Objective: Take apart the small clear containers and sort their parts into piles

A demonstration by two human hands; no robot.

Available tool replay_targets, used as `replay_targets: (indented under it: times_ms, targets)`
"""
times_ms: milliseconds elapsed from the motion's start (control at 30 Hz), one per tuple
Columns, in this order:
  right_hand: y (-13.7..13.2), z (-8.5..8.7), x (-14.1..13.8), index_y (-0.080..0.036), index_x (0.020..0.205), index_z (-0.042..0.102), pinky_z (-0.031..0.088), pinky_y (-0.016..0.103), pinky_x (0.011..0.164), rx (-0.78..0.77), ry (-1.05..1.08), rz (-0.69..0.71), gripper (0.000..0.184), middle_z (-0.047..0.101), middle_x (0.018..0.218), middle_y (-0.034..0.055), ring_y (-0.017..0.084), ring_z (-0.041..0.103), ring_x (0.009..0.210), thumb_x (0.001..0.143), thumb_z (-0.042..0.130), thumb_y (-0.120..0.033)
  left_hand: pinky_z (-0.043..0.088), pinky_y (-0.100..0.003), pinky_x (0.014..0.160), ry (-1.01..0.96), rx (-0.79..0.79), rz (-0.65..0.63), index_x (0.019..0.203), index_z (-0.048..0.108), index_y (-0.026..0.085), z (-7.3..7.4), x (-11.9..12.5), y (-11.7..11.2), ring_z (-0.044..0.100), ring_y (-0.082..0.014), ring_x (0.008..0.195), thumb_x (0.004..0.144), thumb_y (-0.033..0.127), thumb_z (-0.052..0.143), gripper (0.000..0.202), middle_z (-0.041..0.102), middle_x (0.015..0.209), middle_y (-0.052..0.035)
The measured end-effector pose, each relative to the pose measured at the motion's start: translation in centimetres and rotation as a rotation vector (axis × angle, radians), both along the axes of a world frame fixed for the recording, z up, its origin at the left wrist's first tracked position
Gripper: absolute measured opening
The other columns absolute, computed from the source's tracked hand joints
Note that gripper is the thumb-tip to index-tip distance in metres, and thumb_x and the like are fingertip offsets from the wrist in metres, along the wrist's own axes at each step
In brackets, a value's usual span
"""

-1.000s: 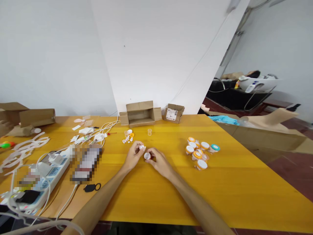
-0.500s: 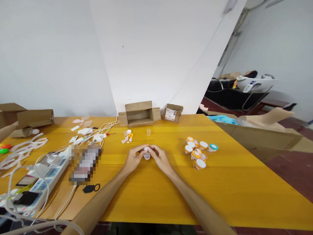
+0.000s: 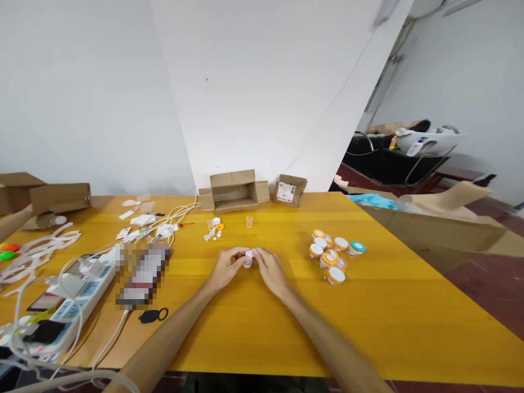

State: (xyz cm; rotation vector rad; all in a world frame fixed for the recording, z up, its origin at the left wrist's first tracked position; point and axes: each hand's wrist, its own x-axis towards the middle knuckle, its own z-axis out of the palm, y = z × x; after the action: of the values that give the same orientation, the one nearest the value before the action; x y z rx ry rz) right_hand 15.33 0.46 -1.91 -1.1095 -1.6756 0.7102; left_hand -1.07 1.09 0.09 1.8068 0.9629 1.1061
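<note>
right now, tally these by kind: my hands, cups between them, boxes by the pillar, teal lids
left hand and right hand: 2
cup: 1
large box and small box: 2
teal lid: 1
total: 6

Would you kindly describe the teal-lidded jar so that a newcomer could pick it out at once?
On the yellow table, look to the right of the person's right hand, to the cluster of jars. The teal-lidded jar sits at the cluster's right edge. Its lid alone is rimmed in teal; its neighbours' lids are orange and white.
</note>
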Motion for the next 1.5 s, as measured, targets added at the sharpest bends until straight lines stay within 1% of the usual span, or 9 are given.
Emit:
replay_targets:
  times_ms: [133,300,600,733,933,1133,1233,1333,1500]
  targets:
    - [0.1,-0.2,0.0,-0.025,0.069,0.056,0.044,0.03,0.062,-0.034,-0.003,0.005,0.049,0.066,0.067,0.0031,0.02,0.059,0.063,0.096,0.035,-0.059,0.053,-0.03,0.08,0.009,-0.012,-0.018,0.089,0.076,0.018,0.1,-0.1,0.0,0.066,-0.0194,0.079,0.085,0.043,0.064,0.028,0.076,0.086,-0.0056]
    - [0.3,-0.4,0.0,-0.024,0.067,0.056,0.045,0.029,0.062,-0.077,0.063,0.053,0.052,0.066,0.065,0.0015,0.019,0.058,0.063,0.093,0.036,-0.065,0.052,-0.032,0.085,0.016,-0.046,-0.048,0.093,0.076,0.019,0.4,-0.1,0.0,0.068,-0.0218,0.086,0.086,0.047,0.063,0.032,0.077,0.091,-0.0065]
    - [0.3,-0.1,-0.3,-0.024,0.06,0.046,0.035,0.027,0.053,-0.159,0.151,0.08,0.059,0.043,0.054,-0.0033,0.015,0.042,0.054,0.087,0.035,-0.075,0.053,-0.032,0.085,0.017,-0.007,-0.062,0.095,0.076,0.019,0.6,-0.3,0.1,0.068,-0.0211,0.085,0.087,0.046,0.062,0.032,0.077,0.092,-0.0064]
    - [0.4,0.1,-0.2,-0.024,0.059,0.046,0.036,0.027,0.054,-0.178,0.192,0.113,0.06,0.041,0.054,-0.0033,0.015,0.041,0.054,0.086,0.036,-0.076,0.053,-0.031,0.085,0.035,0.023,-0.024,0.093,0.076,0.019,0.6,0.0,0.0,0.067,-0.0209,0.086,0.089,0.045,0.061,0.03,0.077,0.091,-0.0063]
    - [0.5,0.4,0.0,-0.023,0.058,0.048,0.037,0.027,0.056,-0.215,0.199,0.185,0.062,0.043,0.054,-0.0033,0.014,0.041,0.054,0.085,0.037,-0.077,0.051,-0.03,0.08,0.065,0.099,0.046,0.088,0.074,0.02,0.3,-0.4,0.3,0.064,-0.0181,0.078,0.091,0.041,0.058,0.027,0.072,0.084,-0.0046]
    - [0.4,0.5,0.1,-0.023,0.059,0.052,0.038,0.027,0.057,-0.203,0.206,0.131,0.061,0.043,0.053,-0.0035,0.014,0.043,0.054,0.084,0.039,-0.077,0.051,-0.029,0.075,0.058,0.121,0.229,0.09,0.073,0.021,-0.5,-1.0,1.3,0.063,-0.0181,0.077,0.087,0.032,0.061,0.017,0.072,0.086,-0.0036]
    - [0.4,0.7,0.1,-0.023,0.06,0.052,0.043,0.028,0.061,-0.195,0.24,0.105,0.056,0.049,0.056,-0.0027,0.016,0.049,0.059,0.084,0.046,-0.073,0.051,-0.03,0.075,0.132,0.105,0.245,0.09,0.073,0.022,-1.0,-1.1,1.6,0.063,-0.018,0.075,0.084,0.021,0.062,0.012,0.07,0.083,-0.0026]
    - [0.4,0.7,0.0,-0.023,0.064,0.053,0.046,0.029,0.064,-0.189,0.282,0.107,0.048,0.056,0.061,-0.0017,0.017,0.054,0.063,0.081,0.054,-0.068,0.051,-0.031,0.08,0.237,0.138,0.241,0.089,0.072,0.022,-1.4,-1.1,1.6,0.063,-0.0191,0.078,0.081,0.011,0.06,0.019,0.068,0.081,-0.0027]
    - [0.6,0.1,-0.2,-0.022,0.072,0.062,0.049,0.03,0.065,-0.175,0.307,0.019,0.038,0.065,0.067,0.0013,0.019,0.06,0.066,0.079,0.06,-0.059,0.051,-0.034,0.085,0.334,0.194,0.259,0.093,0.072,0.021,-1.6,-1.1,1.5,0.063,-0.0217,0.089,0.079,0.006,0.059,0.025,0.067,0.087,-0.0055]
